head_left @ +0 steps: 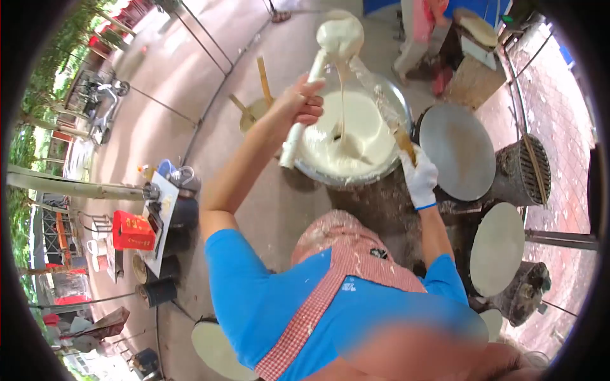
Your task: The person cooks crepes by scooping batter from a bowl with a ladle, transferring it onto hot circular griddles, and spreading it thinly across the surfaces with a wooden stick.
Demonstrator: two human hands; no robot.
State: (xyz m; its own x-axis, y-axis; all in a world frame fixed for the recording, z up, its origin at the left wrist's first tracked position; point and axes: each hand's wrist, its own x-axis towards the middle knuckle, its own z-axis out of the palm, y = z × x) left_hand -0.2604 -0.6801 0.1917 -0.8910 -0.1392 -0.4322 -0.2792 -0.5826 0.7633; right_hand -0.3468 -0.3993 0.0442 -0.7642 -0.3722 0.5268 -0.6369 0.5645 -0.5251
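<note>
A large metal basin [402, 105] holds pale, creamy batter [356, 120]. Above its left part, my bare left hand [306, 101] is wrapped round the white handle of a ladle [340, 39]. The ladle's bowl is raised past the far rim, coated in batter, and a thin stream runs from it down to the basin. My right hand [420, 176], in a white glove, grips the wooden handle of a batter-covered scraper [382, 95] at the basin's right side. The scraper's far end reaches up to the ladle's bowl.
A round griddle [456, 152] stands right of the basin, with another round plate [497, 249] nearer me. A smaller pot [254, 113] with wooden handles is left of the basin. A red bag [133, 231] sits on a side table. Another person's legs [413, 41] show at the top.
</note>
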